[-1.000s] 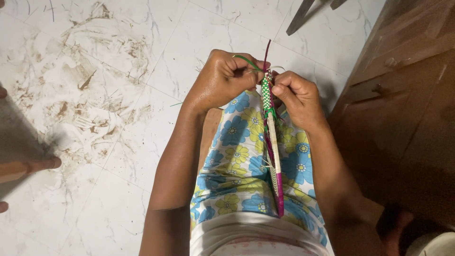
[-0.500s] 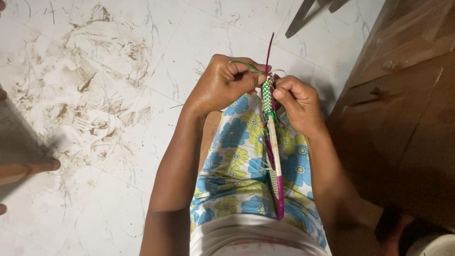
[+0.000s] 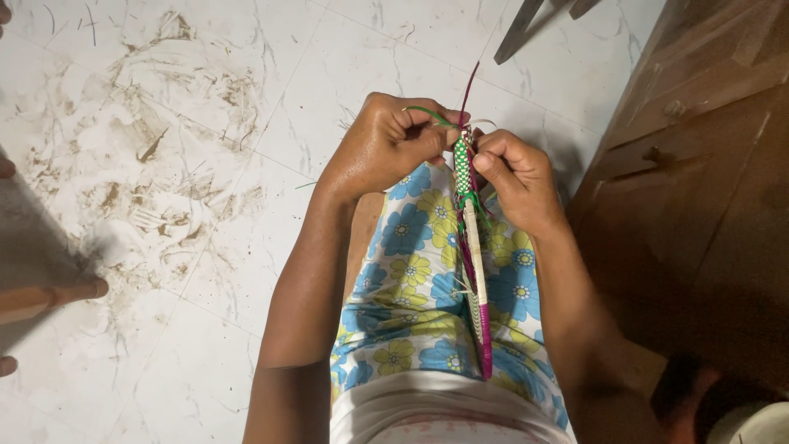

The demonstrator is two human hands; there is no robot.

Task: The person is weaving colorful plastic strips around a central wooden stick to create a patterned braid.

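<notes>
Left hand (image 3: 386, 144) pinching a green strip (image 3: 427, 113), right hand (image 3: 511, 174) gripping the woven fan handle (image 3: 465, 168), over a floral lap (image 3: 415, 271).

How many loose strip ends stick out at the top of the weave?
2: a green strip curving left over the left hand, and a maroon strip standing up between the hands. Fingers may hide others.
</notes>
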